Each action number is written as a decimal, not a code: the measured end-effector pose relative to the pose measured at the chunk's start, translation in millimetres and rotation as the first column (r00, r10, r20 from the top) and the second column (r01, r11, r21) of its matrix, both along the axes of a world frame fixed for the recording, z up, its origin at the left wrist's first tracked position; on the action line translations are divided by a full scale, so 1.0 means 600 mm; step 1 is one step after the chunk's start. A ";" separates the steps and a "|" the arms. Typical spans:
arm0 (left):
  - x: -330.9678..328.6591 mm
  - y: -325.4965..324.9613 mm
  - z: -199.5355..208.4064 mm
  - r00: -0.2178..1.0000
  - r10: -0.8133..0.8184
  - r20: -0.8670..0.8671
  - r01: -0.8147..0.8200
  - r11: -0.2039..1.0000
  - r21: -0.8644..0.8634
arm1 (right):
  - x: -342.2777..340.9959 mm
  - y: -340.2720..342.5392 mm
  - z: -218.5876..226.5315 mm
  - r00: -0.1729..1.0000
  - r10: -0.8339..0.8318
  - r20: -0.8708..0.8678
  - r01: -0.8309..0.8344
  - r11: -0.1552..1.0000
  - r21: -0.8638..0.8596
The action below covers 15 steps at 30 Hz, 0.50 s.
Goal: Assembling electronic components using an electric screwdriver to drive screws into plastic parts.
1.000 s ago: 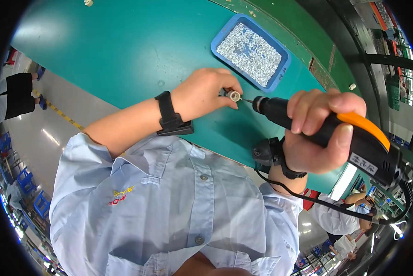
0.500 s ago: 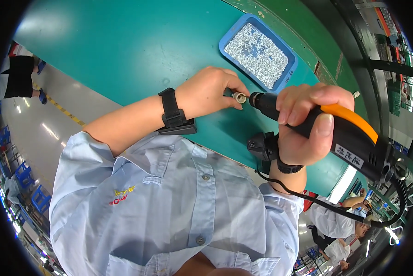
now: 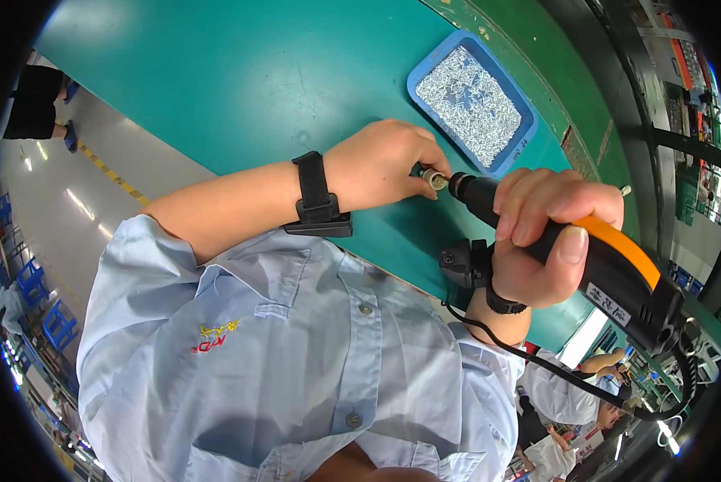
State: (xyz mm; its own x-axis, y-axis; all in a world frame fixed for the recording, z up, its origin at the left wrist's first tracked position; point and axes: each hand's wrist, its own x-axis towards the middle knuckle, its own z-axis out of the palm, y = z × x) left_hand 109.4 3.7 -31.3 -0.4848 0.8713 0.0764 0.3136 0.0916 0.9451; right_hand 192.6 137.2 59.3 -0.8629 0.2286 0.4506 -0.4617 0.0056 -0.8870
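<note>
Over the green tabletop, my left hand (image 3: 388,165) pinches a small round cream-coloured part (image 3: 435,180) between thumb and fingers. Its open end faces right. My right hand (image 3: 549,225) is wrapped round a black and orange electric screwdriver (image 3: 617,281). The tool slants, and its tip is at the mouth of the small part; whether the bit touches a screw inside is too small to tell. Beyond both hands stands a blue tray (image 3: 529,132) holding many small silvery screws (image 3: 473,104).
A black cable (image 3: 553,371) loops from the screwdriver's rear end. Along the far side of the green table (image 3: 240,72) runs a darker green strip (image 3: 529,40). Other people (image 3: 565,394) are at lower right. Blue stools (image 3: 59,325) stand on the floor at left.
In the picture, tray, hands, small part and screwdriver all lie slightly farther right and lower, as the view has shifted. The small part shows a little more between my left fingers.
</note>
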 end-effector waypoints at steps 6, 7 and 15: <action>0.000 0.000 -0.004 0.999 0.016 -0.030 -0.015 1.000 0.012 | -0.007 -0.001 -0.004 1.000 -0.012 0.019 0.012 1.000 -0.019; 0.001 -0.001 -0.003 0.999 0.005 -0.037 -0.005 1.000 -0.007 | -0.006 -0.001 -0.005 1.000 -0.017 0.017 0.017 0.999 -0.031; -0.046 -0.002 0.030 0.987 0.039 -0.158 -0.015 0.988 0.151 | 0.040 0.041 0.087 0.957 0.044 -0.288 -0.080 0.990 -0.114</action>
